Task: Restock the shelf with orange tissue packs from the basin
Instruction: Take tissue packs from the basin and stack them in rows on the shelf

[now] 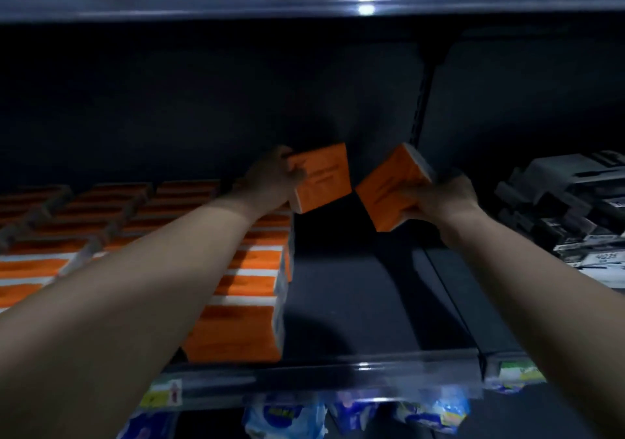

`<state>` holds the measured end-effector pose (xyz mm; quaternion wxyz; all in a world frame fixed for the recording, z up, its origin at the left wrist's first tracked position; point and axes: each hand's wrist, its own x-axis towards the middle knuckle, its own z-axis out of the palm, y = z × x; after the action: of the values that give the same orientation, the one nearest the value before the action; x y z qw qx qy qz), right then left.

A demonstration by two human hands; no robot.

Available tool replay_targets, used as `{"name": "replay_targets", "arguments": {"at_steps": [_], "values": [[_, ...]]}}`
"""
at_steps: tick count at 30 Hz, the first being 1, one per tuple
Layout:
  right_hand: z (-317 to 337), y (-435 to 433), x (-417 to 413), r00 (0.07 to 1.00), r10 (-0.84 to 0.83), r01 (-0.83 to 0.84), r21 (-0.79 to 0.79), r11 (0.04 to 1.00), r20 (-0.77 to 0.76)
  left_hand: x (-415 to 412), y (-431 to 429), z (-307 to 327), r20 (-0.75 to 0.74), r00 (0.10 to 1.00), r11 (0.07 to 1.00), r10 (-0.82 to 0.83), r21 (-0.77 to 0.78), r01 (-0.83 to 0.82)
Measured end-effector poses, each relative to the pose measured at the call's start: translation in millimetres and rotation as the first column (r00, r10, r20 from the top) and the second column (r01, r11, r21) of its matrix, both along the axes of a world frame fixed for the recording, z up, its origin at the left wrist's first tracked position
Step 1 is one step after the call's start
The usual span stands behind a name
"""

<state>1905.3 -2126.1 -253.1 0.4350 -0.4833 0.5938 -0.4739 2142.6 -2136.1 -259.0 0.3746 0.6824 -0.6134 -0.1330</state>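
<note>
Forearms (135,286) enter from the near edge. Left hand (270,183), fingers (298,172) curled round one orange tissue pack (326,176), holds it just right of the stocked row (243,303); right hand (439,198) grips a second pack (385,190) farther right, long axis tilted. I judge the left nearer the row, bare shelf (355,290) beneath both. Packs: orange faces, white edges.

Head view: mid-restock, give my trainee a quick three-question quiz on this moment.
1. True or false: the left hand grips the left pack.
2. How is the right pack, gripped by the right hand, held? A) tilted, off the shelf B) flat on the shelf C) on the stack
3. Fill in: the bare shelf gap lies to the ___ of the stacked packs.
Key: 1 true; 2 A; 3 right.
</note>
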Motion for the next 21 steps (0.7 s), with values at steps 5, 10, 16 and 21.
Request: {"name": "replay_targets", "arguments": {"at_steps": [5, 10, 16, 21], "values": [[-35.6, -53.3, -23.4, 0.987, -0.09, 0.079, -0.086, 0.993, -0.132, -13.0, -43.1, -7.5, 0.063, 0.998, 0.999, -0.029, 0.033, 0.027], [-40.6, -55.0, -19.6, 0.987, -0.109, 0.101, -0.072, 0.992, -0.115, -13.6, -63.8, -26.8, 0.291, 0.954, 0.996, -0.07, 0.066, 0.053], [-41.0, -54.9, -18.3, 0.982, -0.082, 0.072, -0.063, 0.995, -0.172, -11.7, -72.3, -38.0, 0.54, 0.842, 1.0, 0.001, 0.023, -0.015], [-35.1, -48.0, -18.3, 0.967, -0.031, -0.007, -0.146, 0.989, -0.252, -8.8, -71.4, -40.2, 0.6, 0.8, 0.996, 0.007, 0.065, -0.057]]}}
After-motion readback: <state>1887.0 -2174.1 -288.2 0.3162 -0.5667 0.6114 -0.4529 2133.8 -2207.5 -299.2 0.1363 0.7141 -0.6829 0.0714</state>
